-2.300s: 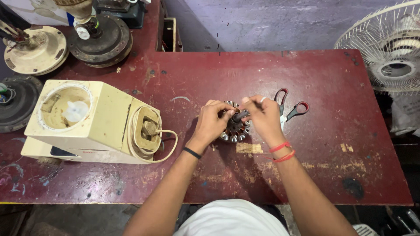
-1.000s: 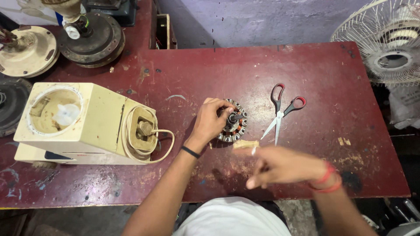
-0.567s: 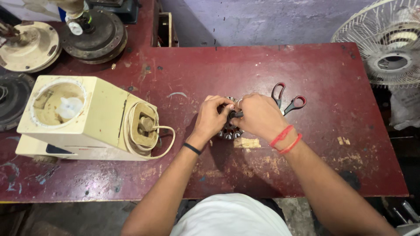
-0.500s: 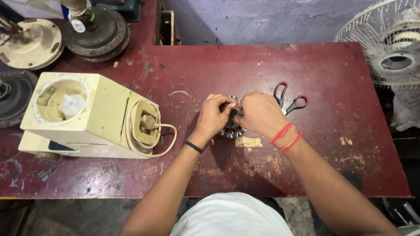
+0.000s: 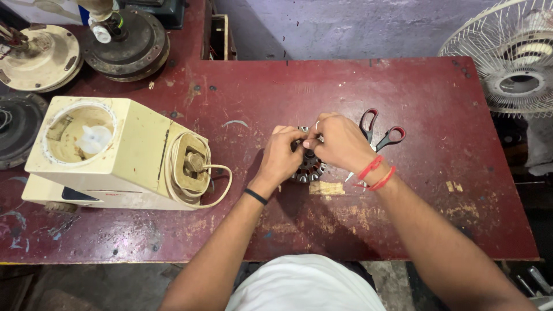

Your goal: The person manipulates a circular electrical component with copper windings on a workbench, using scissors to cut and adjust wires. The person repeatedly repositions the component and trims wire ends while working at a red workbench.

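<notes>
Motor stator lies mid-table, just left of the red-handled scissors. Left hand clasps its rim; right hand pinches closed over its top, on what I cannot tell. Risk: a slipped pinch could let the fingertips snag the windings, or nudge the stator toward the scissors.

Worn workshop corner, seen from where you are standing

You are looking down on a scuffed dark-red tabletop, its paint flaking; a stained grey wall is running behind it, a white fan grille is leaning at your right, and dim concrete floor is showing below.
</notes>
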